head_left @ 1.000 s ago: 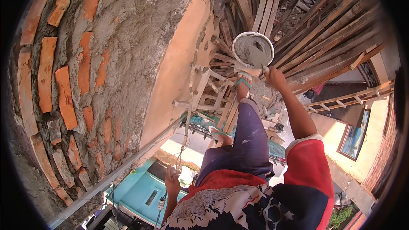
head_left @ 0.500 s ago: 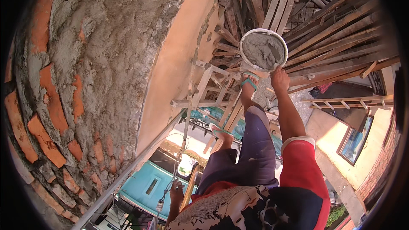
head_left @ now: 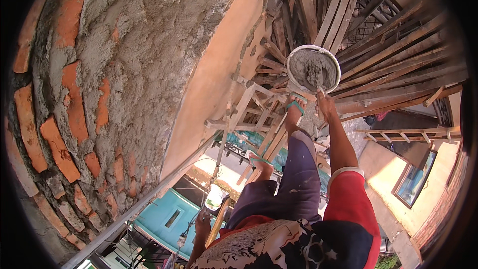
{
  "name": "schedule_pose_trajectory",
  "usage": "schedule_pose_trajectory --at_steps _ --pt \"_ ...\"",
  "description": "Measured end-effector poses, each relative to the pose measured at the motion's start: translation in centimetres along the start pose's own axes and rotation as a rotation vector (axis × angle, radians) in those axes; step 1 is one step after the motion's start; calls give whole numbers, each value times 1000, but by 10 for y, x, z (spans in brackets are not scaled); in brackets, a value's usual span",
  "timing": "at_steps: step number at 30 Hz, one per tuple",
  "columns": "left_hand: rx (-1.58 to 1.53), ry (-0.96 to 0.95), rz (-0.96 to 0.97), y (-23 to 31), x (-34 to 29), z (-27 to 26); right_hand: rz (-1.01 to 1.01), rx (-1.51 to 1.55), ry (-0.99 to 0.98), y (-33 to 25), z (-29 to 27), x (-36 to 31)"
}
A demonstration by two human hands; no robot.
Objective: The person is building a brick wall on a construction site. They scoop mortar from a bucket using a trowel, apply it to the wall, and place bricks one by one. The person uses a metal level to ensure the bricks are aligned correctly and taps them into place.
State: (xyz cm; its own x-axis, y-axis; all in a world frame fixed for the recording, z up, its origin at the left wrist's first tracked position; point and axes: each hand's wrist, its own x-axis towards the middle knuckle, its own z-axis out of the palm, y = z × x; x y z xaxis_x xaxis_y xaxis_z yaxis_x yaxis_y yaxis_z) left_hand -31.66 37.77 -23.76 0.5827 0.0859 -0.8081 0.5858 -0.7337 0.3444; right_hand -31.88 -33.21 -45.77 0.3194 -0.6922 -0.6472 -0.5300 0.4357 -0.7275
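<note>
A round, white-rimmed bucket (head_left: 289,72) holds wet grey mortar (head_left: 304,65), at the upper right of the middle. My right hand (head_left: 326,105) is closed at its near rim around a trowel (head_left: 320,89); only a small pale part of the tool shows, the rest hidden by my fingers and the mortar. Low down on the left, my left hand (head_left: 202,221) has curled fingers beside a hanging rope (head_left: 185,234) and a wooden pole (head_left: 219,219). What lies in that hand is hidden.
To the left rises a brick wall (head_left: 62,152) partly covered with rough grey plaster (head_left: 149,65). My sandalled feet stand high on narrow wooden supports (head_left: 271,139). Stacked planks (head_left: 398,65) spread behind the bucket. A wooden ladder (head_left: 398,134) lies at the right. Far below is a turquoise structure (head_left: 164,219).
My right hand has shifted slightly down, and the trowel's pale part now shows at the rim. The mortar's surface has been disturbed into a lump. The whole view has tilted a little.
</note>
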Motion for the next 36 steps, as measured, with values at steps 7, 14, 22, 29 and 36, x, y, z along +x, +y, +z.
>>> schedule_pose_trajectory --at_steps 7,14,22,29,36 --pt "-12 29 183 -15 5 11 -205 -329 -86 -68 -53 -93" --pt "-96 140 250 -28 11 18 -392 -648 -489 -256 -49 -266" --pt "-291 272 260 -37 15 25 -613 -735 -1315 -471 109 -481" --pt "-351 274 61 -127 21 62 -1661 -940 -1122 -543 287 -646" --pt "-333 278 22 -184 22 88 -2546 -896 -209 -511 356 -661"
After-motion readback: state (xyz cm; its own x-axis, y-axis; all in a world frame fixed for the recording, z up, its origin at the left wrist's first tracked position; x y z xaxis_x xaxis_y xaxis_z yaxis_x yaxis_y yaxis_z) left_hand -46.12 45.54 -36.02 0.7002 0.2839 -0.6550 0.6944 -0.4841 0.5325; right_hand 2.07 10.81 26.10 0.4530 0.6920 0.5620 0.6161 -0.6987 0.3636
